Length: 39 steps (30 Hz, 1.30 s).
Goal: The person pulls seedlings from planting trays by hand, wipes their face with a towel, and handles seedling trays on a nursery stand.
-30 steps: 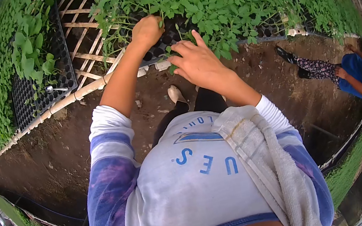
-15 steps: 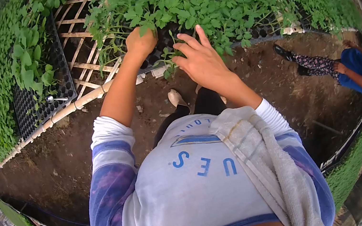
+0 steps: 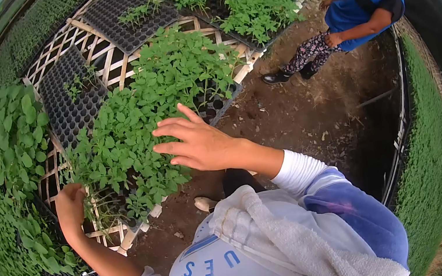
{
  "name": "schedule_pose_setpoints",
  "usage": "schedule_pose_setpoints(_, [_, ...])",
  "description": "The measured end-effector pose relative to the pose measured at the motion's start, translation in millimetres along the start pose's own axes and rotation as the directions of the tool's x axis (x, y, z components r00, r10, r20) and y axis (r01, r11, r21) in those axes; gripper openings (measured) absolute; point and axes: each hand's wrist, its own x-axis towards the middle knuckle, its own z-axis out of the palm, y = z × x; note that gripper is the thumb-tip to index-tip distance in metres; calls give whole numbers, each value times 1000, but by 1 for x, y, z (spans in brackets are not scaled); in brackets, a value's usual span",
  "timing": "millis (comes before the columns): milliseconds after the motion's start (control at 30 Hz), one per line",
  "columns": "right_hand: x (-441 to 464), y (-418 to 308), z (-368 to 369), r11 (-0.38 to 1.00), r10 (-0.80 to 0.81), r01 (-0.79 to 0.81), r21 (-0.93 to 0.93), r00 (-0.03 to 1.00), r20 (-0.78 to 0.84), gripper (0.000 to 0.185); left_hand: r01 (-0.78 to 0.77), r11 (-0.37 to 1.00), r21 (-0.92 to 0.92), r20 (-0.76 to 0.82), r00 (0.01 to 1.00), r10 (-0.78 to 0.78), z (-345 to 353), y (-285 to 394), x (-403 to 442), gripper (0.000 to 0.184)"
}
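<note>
My left hand (image 3: 71, 207) is at the left end of a tray of leafy green seedlings (image 3: 114, 136). Its fingers are curled together beside some thin stems, and whatever they pinch is hidden. Over the right part of the same tray hovers my right hand (image 3: 192, 143), fingers spread, with nothing in it. Beneath the leaves, the black cell tray (image 3: 225, 104) shows at its right end, where a few seedlings stand among bare cells.
A bamboo lattice bench (image 3: 115, 68) carries more black trays (image 3: 68, 94) with sparse seedlings. Broad-leaved plants (image 3: 16, 135) grow at left. A person in a blue top (image 3: 358, 13) stands on the soil path (image 3: 313, 122) at right. A towel (image 3: 286, 239) hangs over my chest.
The view has swung right and tilted up, showing more of the bench and the other person. My hands have moved apart; the left is now at the tray's left end.
</note>
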Motion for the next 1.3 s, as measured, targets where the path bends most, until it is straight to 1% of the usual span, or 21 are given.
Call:
schedule_pose_setpoints(33, [-9,13,-15,998,57,-57,-10,997,-46,40,11,998,63,-174,985,0,-15,29,4,29])
schedule_pose_setpoints(100, [-24,43,-43,987,152,-155,-41,985,-81,33,22,998,51,-362,932,-2,-27,108,18,28])
schedule_pose_setpoints(167, [-33,72,-65,973,228,-232,-5,959,-170,23,-207,976,-61,-385,907,169,-13,166,52,26])
schedule_pose_setpoints(233, [-39,106,-86,959,277,-281,12,935,-223,23,-410,907,-97,-320,876,362,15,245,87,24])
schedule_pose_setpoints(367, [-44,192,-130,939,308,-335,-75,918,-251,28,-589,807,-40,-178,799,574,97,389,184,19])
schedule_pose_setpoints(433, [-43,239,-154,919,314,-363,-151,909,-274,32,-636,763,-115,-87,772,630,152,447,243,18])
schedule_pose_setpoints(500, [-40,279,-182,888,348,-405,-217,901,-260,35,-698,712,-75,-61,716,696,212,496,298,16])
schedule_pose_setpoints(567, [-43,307,-203,882,359,-417,-220,896,-261,37,-652,751,-102,10,754,657,271,536,338,15])
schedule_pose_setpoints(633, [-51,322,-218,888,370,-421,-186,893,-254,37,-634,774,4,77,771,632,324,562,369,16])
schedule_pose_setpoints(767, [-75,338,-229,873,434,-473,-124,866,-249,36,-462,886,50,183,876,446,419,594,435,8])
schedule_pose_setpoints(800, [-80,339,-230,863,457,-495,-103,851,-257,34,-467,884,32,173,873,455,439,598,453,9])
schedule_pose_setpoints(833, [-86,342,-229,870,450,-483,-95,859,-246,34,-472,881,15,160,871,464,441,604,457,10])
schedule_pose_setpoints(867, [-91,345,-229,851,484,-518,-87,837,-255,34,-486,873,-26,121,866,486,444,606,457,19])
schedule_pose_setpoints(900, [-96,347,-229,829,517,-553,-81,814,-265,34,-431,901,-53,146,889,434,446,613,458,31])
schedule_pose_setpoints(967, [-103,349,-232,817,540,-572,-74,804,-248,34,-350,922,-168,148,915,374,465,613,470,34])
schedule_pose_setpoints(1000, [-106,350,-233,800,563,-596,-73,787,-251,34,-340,925,-170,149,919,365,469,615,473,34])
schedule_pose_setpoints(1067, [-110,351,-234,779,593,-624,-62,764,-254,33,-391,920,-33,198,900,389,476,618,477,38])
schedule_pose_setpoints(1100, [-109,351,-233,780,591,-623,-65,766,-252,33,-389,920,-36,196,901,388,478,618,480,38])
schedule_pose_setpoints(1200, [-108,349,-232,778,597,-625,-61,766,-240,33,-331,937,-116,184,919,348,483,614,486,34])
schedule_pose_setpoints(1267, [-107,346,-232,789,583,-612,-55,774,-245,32,-440,869,-227,91,879,469,480,605,494,20])
schedule_pose_setpoints(1300, [-107,345,-231,789,584,-612,-58,775,-241,32,-251,857,-450,246,888,389,464,607,488,13])
